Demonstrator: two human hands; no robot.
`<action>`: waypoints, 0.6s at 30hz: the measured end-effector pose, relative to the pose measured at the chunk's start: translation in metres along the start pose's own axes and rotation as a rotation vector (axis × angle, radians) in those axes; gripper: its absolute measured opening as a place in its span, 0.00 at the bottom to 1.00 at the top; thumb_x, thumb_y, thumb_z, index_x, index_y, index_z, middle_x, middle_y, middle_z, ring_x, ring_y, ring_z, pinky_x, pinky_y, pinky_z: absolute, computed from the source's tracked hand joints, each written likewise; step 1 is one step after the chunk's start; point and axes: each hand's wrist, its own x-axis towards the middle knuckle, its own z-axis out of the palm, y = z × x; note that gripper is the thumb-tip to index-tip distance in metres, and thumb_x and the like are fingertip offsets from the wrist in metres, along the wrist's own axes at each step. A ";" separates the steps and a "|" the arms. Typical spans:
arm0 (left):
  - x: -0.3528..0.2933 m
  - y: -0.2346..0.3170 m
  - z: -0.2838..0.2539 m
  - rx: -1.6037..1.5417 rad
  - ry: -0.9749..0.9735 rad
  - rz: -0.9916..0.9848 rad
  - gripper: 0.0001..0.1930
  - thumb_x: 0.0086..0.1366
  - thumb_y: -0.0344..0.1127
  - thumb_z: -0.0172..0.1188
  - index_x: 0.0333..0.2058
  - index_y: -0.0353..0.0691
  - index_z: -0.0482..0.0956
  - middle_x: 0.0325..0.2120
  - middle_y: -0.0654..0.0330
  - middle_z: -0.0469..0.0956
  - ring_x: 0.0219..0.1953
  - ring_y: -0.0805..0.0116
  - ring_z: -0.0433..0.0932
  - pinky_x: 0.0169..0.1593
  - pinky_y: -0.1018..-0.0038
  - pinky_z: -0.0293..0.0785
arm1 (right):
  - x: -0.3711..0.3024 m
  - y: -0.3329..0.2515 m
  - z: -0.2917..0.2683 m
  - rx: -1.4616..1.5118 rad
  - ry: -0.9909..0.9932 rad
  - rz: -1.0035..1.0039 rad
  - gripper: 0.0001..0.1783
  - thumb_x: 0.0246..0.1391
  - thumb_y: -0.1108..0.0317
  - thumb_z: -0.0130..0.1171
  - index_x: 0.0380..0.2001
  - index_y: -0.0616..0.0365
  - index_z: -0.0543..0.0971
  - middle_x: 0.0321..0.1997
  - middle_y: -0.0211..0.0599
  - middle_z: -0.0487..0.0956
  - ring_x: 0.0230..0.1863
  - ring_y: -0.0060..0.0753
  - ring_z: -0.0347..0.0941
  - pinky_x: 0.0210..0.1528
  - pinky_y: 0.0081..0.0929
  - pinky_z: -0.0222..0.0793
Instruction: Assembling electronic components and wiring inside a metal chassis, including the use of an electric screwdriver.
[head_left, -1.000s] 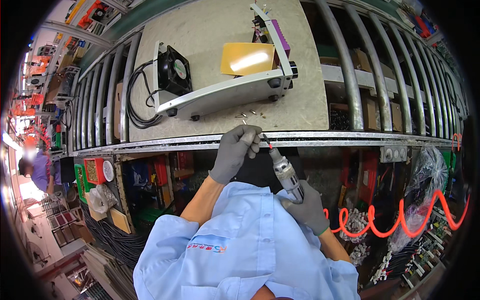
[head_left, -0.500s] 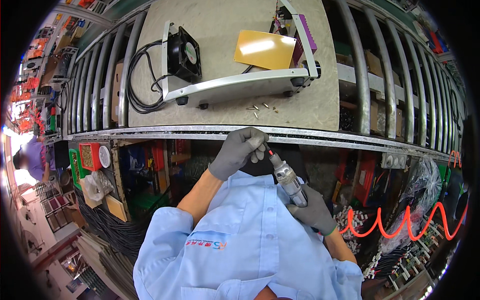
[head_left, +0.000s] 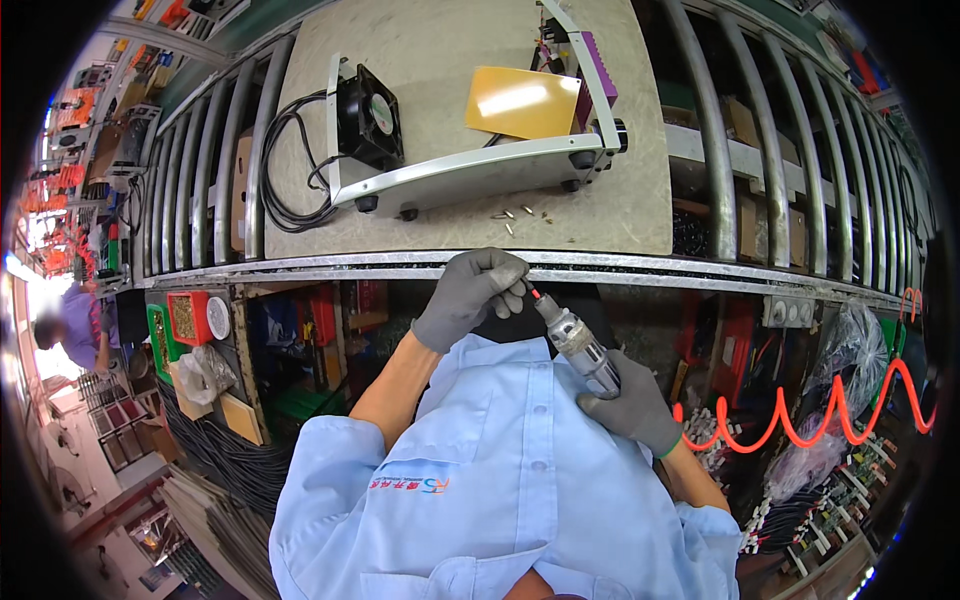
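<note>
The right hand point(head_left: 635, 405) has its grip closed around a pneumatic screwdriver point(head_left: 582, 352), which is tilted just off the worktop's point(head_left: 400, 238) near edge. The left hand point(head_left: 472, 300) has its grip pinched at the bit's point(head_left: 537, 294) tip; I cannot tell whether it holds something small. Small metal fasteners point(head_left: 509, 229) lie near that edge, before a chassis point(head_left: 480, 183) with an axial fan point(head_left: 368, 118).

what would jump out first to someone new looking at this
Probably the bright red coiled hose at lower right. Next comes the silver driver in the right hand, its tip close to the left hand. On the worktop beyond, a shiny yellow sheet and, left of it, a black fan stand out.
</note>
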 end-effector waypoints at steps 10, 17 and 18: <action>0.034 0.001 -0.004 1.467 0.376 0.645 0.08 0.64 0.31 0.60 0.42 0.42 0.82 0.35 0.50 0.77 0.35 0.50 0.80 0.38 0.61 0.77 | 0.010 -0.010 0.013 0.094 0.274 0.010 0.25 0.44 0.61 0.69 0.44 0.62 0.78 0.34 0.50 0.82 0.35 0.46 0.80 0.40 0.38 0.75; 0.040 -0.005 -0.012 1.615 0.318 0.792 0.11 0.55 0.25 0.56 0.38 0.41 0.75 0.34 0.53 0.75 0.39 0.50 0.78 0.38 0.58 0.77 | 0.025 -0.028 0.014 0.149 0.366 -0.053 0.23 0.41 0.63 0.70 0.41 0.62 0.77 0.30 0.46 0.79 0.31 0.40 0.76 0.37 0.37 0.72; 0.039 -0.005 -0.014 1.615 0.309 0.798 0.11 0.55 0.25 0.56 0.38 0.41 0.75 0.34 0.53 0.75 0.39 0.50 0.78 0.38 0.58 0.77 | 0.027 -0.031 0.014 0.142 0.373 -0.079 0.23 0.42 0.63 0.69 0.42 0.62 0.78 0.30 0.49 0.80 0.32 0.44 0.79 0.39 0.38 0.74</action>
